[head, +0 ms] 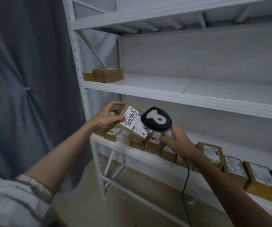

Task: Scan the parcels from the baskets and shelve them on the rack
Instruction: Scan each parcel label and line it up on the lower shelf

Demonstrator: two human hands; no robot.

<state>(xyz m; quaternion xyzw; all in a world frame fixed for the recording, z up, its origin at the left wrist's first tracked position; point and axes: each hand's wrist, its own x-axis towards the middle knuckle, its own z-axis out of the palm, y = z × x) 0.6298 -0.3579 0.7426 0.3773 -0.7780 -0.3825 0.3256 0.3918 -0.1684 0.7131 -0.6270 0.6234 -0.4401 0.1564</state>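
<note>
White metal rack [173, 94] against a grey curtain [25, 79], lower shelf already lined with boxes. Left hand [106, 117] pinches the small cardboard parcel [132, 124] by its upper-left corner, fingers [114, 104] curled over the edge, label tilted up above the shelved row. Right hand [175, 138] is wrapped round the scanner [156, 118] handle. Parcel looks light and stiff; edges seem the sensible hold, keeping the barcode clear.

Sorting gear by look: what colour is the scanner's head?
Black with a light grey centre, seen in the head view: scanner, held by the right hand.
</note>
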